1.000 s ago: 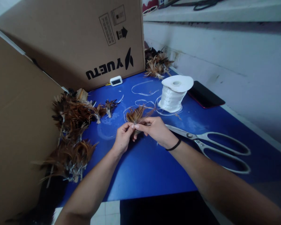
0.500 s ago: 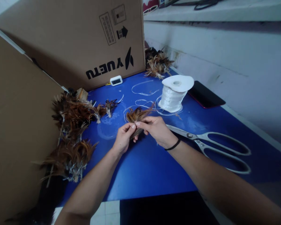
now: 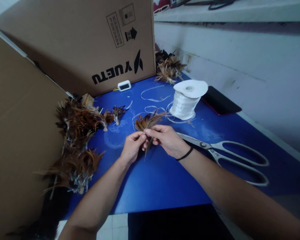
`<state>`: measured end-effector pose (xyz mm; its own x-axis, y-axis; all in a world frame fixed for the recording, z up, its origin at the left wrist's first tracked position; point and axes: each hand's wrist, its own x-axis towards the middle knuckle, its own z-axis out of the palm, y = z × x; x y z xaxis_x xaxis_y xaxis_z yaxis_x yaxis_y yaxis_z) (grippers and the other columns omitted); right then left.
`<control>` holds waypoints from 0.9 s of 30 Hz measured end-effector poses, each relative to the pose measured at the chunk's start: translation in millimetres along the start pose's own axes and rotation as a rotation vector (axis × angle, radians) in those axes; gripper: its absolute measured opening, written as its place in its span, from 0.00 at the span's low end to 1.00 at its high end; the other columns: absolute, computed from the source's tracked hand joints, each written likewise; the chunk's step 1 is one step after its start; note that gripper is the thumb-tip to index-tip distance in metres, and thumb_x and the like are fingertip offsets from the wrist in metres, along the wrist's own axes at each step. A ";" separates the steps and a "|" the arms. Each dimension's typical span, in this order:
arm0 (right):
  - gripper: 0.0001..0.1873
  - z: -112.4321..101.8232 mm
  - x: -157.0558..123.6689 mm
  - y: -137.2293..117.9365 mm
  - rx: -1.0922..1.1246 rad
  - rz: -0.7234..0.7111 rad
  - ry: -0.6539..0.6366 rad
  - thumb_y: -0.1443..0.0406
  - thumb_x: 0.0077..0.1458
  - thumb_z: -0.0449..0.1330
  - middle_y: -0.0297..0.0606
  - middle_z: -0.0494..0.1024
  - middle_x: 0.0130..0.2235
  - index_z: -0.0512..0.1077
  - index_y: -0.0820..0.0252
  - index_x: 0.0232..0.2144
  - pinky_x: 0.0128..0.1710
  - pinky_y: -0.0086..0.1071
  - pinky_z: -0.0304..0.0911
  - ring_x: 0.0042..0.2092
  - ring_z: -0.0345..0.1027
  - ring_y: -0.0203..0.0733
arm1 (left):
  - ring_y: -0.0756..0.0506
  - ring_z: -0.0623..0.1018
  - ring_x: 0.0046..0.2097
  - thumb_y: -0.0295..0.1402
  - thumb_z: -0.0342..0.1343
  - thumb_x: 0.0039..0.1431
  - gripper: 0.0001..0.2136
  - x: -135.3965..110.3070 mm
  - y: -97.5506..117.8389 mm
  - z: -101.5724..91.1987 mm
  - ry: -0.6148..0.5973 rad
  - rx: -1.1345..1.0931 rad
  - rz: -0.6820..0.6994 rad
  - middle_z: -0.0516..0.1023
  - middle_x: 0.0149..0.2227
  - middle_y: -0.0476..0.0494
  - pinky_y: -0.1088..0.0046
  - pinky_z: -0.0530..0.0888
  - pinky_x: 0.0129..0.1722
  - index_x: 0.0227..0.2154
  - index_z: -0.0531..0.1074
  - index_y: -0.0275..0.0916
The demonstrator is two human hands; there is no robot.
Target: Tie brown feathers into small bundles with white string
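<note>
Both hands meet over the blue table around a small bunch of brown feathers. My left hand pinches the bunch near its base with thumb and fingers. From the other side my right hand grips it too, its thumb close to the left thumb. The feather tips fan out away from me, and a few feathers point down between the hands. Loose white string curls on the table just behind the bunch. Large metal scissors lie beside and partly under my right wrist. Fingers hide the feather base.
A white spool of string stands behind my right hand, with a dark phone beside it. Tied feather bundles pile up at left, more feathers at the back. A cardboard box and small digital display stand behind.
The feathers have shifted in my fingers: more now spread to the right, and some hang lower between the hands. My right fingers have moved slightly; the other things stay put.
</note>
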<state>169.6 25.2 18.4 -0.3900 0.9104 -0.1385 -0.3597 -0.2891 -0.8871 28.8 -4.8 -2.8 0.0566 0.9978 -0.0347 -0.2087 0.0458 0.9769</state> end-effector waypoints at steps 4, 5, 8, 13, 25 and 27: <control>0.13 1.0 -1.2 1.3 -0.009 -0.001 -0.013 0.59 0.40 0.67 0.30 0.70 0.21 0.73 0.64 0.22 0.20 0.26 0.49 0.20 0.57 0.27 | 0.56 0.66 0.19 0.39 0.59 0.52 0.11 0.4 0.2 1.1 0.007 0.006 0.015 0.68 0.18 0.51 0.81 0.62 0.17 0.25 0.71 0.34; 0.13 1.1 -1.3 1.8 -0.013 -0.001 -0.011 0.59 0.40 0.67 0.31 0.70 0.21 0.73 0.64 0.23 0.20 0.26 0.50 0.21 0.57 0.27 | 0.56 0.66 0.19 0.39 0.59 0.51 0.12 0.4 0.3 1.5 0.012 0.005 0.016 0.68 0.18 0.51 0.80 0.62 0.17 0.25 0.71 0.34; 0.14 1.3 -1.2 2.8 -0.033 0.000 0.001 0.58 0.40 0.67 0.31 0.71 0.21 0.73 0.65 0.23 0.20 0.27 0.49 0.20 0.57 0.27 | 0.56 0.65 0.19 0.40 0.60 0.51 0.12 0.4 0.7 2.2 0.024 0.006 0.014 0.68 0.19 0.51 0.80 0.62 0.17 0.25 0.71 0.34; 0.13 1.4 -1.3 0.2 -0.082 -0.040 0.015 0.59 0.41 0.66 0.31 0.70 0.20 0.72 0.65 0.22 0.20 0.27 0.49 0.20 0.55 0.27 | 0.55 0.66 0.20 0.41 0.59 0.51 0.13 -0.7 4.0 1.8 -0.001 0.001 -0.016 0.68 0.20 0.50 0.81 0.62 0.17 0.26 0.71 0.33; 0.13 -0.3 -1.4 -0.3 -0.204 -0.085 -0.011 0.58 0.42 0.65 0.31 0.70 0.21 0.73 0.64 0.23 0.21 0.28 0.46 0.21 0.54 0.28 | 0.56 0.66 0.19 0.41 0.61 0.48 0.14 -0.9 10.4 -0.3 -0.012 -0.058 -0.114 0.68 0.20 0.50 0.81 0.61 0.17 0.24 0.69 0.33; 0.13 -0.4 -1.5 -0.4 -0.207 -0.081 -0.008 0.58 0.42 0.65 0.32 0.70 0.21 0.74 0.64 0.24 0.21 0.28 0.46 0.21 0.53 0.28 | 0.56 0.66 0.19 0.39 0.62 0.48 0.13 -0.4 9.9 -0.4 0.000 -0.066 -0.114 0.68 0.19 0.51 0.81 0.60 0.16 0.24 0.69 0.33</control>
<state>170.6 24.1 18.8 -0.3739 0.9255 -0.0607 -0.2091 -0.1478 -0.9667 26.4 -4.7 6.8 0.0834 0.9859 -0.1450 -0.2644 0.1622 0.9507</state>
